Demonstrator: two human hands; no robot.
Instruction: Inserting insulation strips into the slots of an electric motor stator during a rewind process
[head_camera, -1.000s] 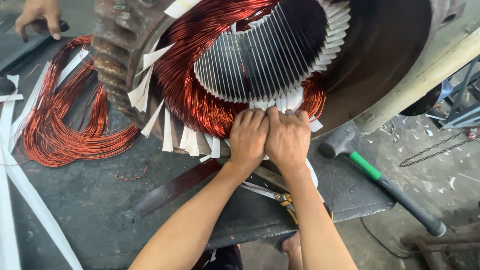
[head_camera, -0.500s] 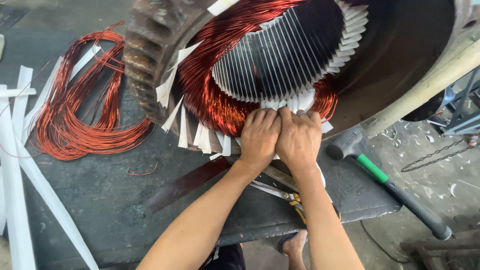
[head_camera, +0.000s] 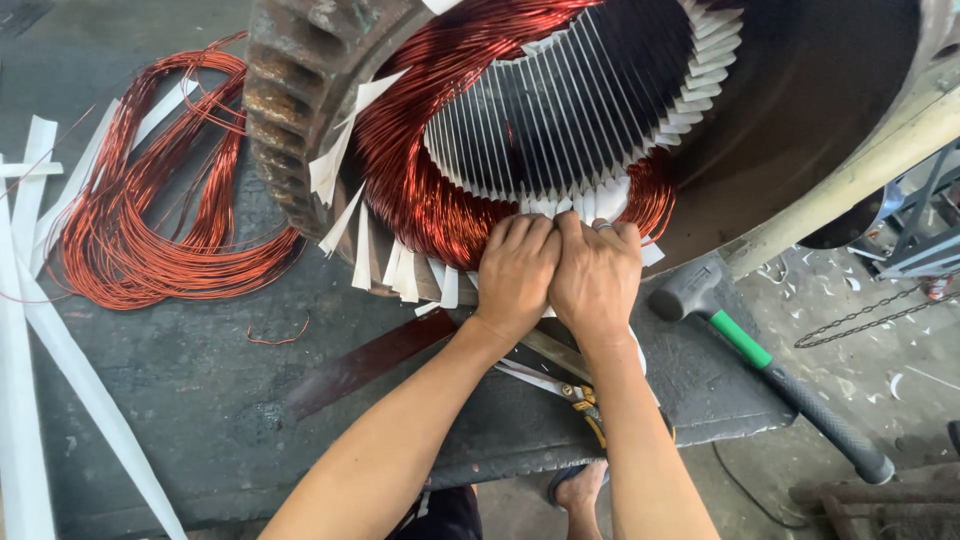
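A large rusty motor stator (head_camera: 290, 110) lies on its side on a dark metal bench (head_camera: 200, 400). Red copper windings (head_camera: 420, 190) ring its slotted core, with white paper insulation strips (head_camera: 345, 160) sticking out. My left hand (head_camera: 515, 270) and my right hand (head_camera: 595, 275) press side by side on the bottom of the winding, fingertips pushed into the copper and the white strips. Neither hand holds a tool. What lies under the fingers is hidden.
A loose coil of red copper wire (head_camera: 150, 230) lies on the bench at left, beside long white paper strips (head_camera: 30, 300). A green-handled mallet (head_camera: 760, 360) leans at right. Scissors (head_camera: 560, 385) and a flat dark bar (head_camera: 370, 360) lie under my forearms.
The view has shifted so the stator and coil sit further right and nearer. Another person's hand at the top left a second ago is out of sight. My hands stay on the winding.
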